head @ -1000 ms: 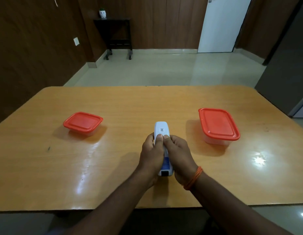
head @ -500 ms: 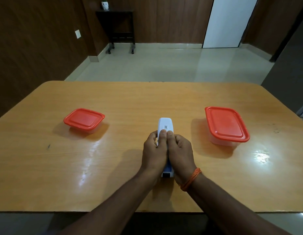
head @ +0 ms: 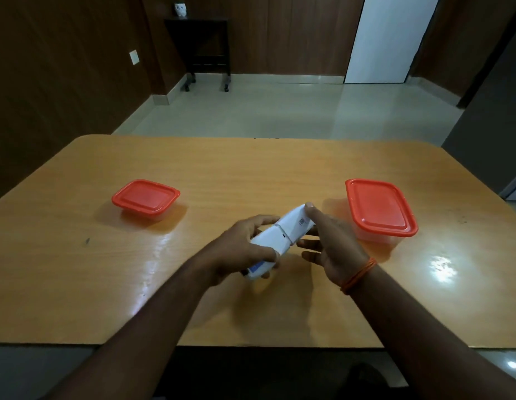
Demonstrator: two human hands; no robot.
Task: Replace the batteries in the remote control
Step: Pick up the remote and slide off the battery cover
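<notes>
A white remote control (head: 280,238) is held back side up just above the wooden table (head: 251,174), tilted so its far end points up and to the right. My left hand (head: 239,249) grips its near half, thumb across the back. My right hand (head: 329,243) holds the far end, where a small printed label shows, with the thumb on top and fingers underneath. A seam crosses the back of the remote at its middle. The button side is hidden.
A small clear box with a red lid (head: 145,197) stands at the left of the table. A larger red-lidded box (head: 379,212) stands at the right, close to my right hand. A dark side table (head: 205,44) stands by the far wall.
The remote lay straight on the table with both thumbs pressing its back. Now it is lifted and turned toward the right, with my hands apart at either end.
</notes>
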